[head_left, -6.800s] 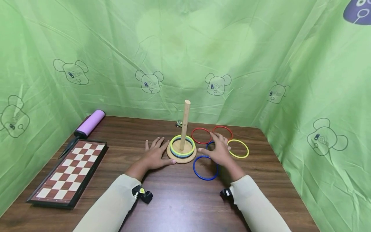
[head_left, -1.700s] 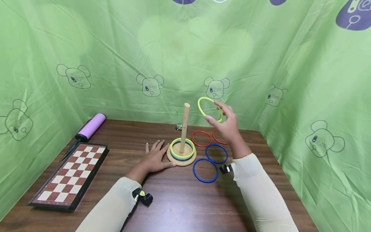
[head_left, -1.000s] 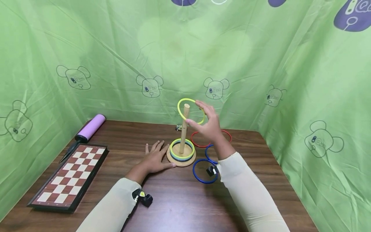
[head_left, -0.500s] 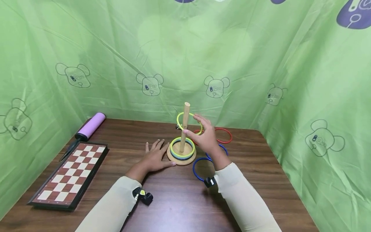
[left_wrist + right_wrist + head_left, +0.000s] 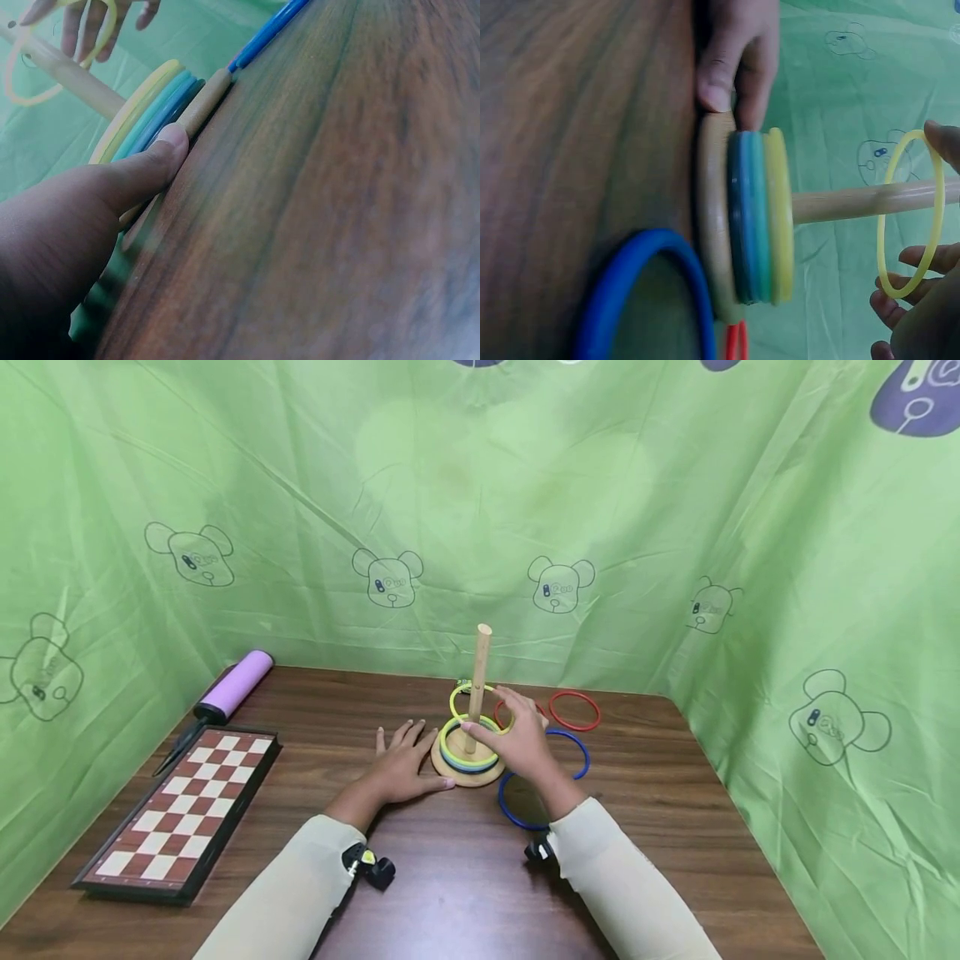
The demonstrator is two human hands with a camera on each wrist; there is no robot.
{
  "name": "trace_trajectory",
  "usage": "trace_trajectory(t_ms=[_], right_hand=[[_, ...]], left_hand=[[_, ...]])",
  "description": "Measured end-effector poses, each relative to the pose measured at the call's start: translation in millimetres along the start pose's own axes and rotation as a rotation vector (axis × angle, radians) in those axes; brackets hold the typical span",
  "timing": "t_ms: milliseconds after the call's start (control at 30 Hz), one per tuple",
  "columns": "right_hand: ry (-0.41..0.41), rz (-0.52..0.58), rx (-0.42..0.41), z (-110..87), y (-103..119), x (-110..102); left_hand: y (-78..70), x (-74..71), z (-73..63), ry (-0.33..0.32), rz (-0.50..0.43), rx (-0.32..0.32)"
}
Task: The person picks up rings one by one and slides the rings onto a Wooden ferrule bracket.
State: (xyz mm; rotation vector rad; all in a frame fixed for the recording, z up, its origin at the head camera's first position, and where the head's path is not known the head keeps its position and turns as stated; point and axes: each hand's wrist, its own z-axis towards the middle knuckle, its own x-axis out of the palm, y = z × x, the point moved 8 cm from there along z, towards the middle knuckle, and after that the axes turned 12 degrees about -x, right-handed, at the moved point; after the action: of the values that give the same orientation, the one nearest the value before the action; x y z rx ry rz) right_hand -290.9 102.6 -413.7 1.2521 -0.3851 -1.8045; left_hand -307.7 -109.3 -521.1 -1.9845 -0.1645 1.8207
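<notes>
A wooden peg (image 5: 481,664) stands upright on a round wooden base (image 5: 468,780). Stacked low around it are rings, with a yellow one (image 5: 781,217) on top and teal (image 5: 758,217) and darker blue (image 5: 742,217) ones below. My right hand (image 5: 519,742) pinches another yellow ring (image 5: 881,240) between thumb and fingers. That ring encircles the peg, tilted, a short way above the stack. My left hand (image 5: 399,770) rests on the table at the base's left, fingers spread and straight, thumb (image 5: 169,146) against the base's edge.
Two blue rings, the nearer one (image 5: 513,817) partly behind my right wrist, and two red rings (image 5: 575,729) lie right of the base. A small toy car (image 5: 462,686) sits behind the peg. At left are a checkered board (image 5: 180,810) and a purple hand pump (image 5: 238,683).
My right hand has picked the yellow ring off the table at right, carried it left over the peg's top and lowered it along the peg. My left hand has stayed by the base.
</notes>
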Motion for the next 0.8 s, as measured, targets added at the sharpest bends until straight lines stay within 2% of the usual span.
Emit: trace_trajectory(t_ms=[167, 567, 800], right_hand=[[0.045, -0.025, -0.004, -3.9, -2.0, 8.1], [0.064, -0.029, -0.012, -13.4, -12.2, 22.0], [0.095, -0.048, 0.013, -14.7, -20.9, 27.7]], left_hand=[[-0.2, -1.5, -0.8, 0.002, -0.004, -0.005], [-0.7, -1.1, 0.3, 0.008, -0.032, 0.007], [-2.2, -2.2, -1.4, 0.015, -0.026, -0.001]])
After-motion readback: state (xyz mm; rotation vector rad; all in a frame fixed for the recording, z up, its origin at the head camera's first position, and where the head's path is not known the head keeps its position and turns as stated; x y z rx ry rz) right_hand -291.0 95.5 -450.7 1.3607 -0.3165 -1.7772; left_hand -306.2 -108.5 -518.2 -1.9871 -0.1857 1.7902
